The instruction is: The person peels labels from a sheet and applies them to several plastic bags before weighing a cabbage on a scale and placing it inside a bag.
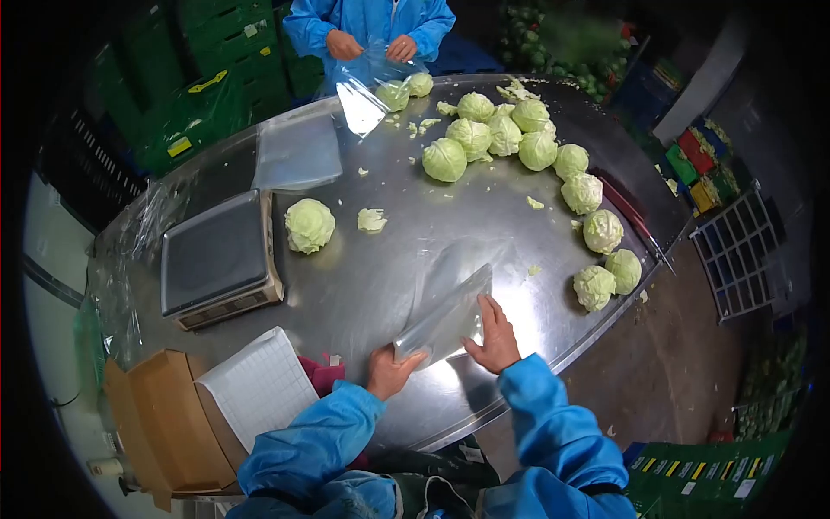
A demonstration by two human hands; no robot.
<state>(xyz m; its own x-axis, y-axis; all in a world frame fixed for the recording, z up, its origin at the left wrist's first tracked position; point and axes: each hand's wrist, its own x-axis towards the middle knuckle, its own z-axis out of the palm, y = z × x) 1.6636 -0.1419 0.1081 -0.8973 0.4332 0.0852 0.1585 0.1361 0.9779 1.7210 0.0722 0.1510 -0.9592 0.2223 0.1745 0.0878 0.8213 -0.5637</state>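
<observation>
A clear plastic bag is stretched between my two hands, over the near part of the metal table. My left hand is closed on its lower left corner, the thumb lying over the film. On the right side, my right hand pinches the bag's edge between thumb and fingers. The bag looks flat, with nothing visible inside. Nearest to my right hand, two cabbages sit by the table's right edge. A single cabbage stands to the left, beside a scale.
More cabbages lie across the back and right of the steel table, near a red-handled tool. Flat bags are stacked behind the scale. Opposite, a co-worker's hands hold another bag. A cardboard box and paper are front left.
</observation>
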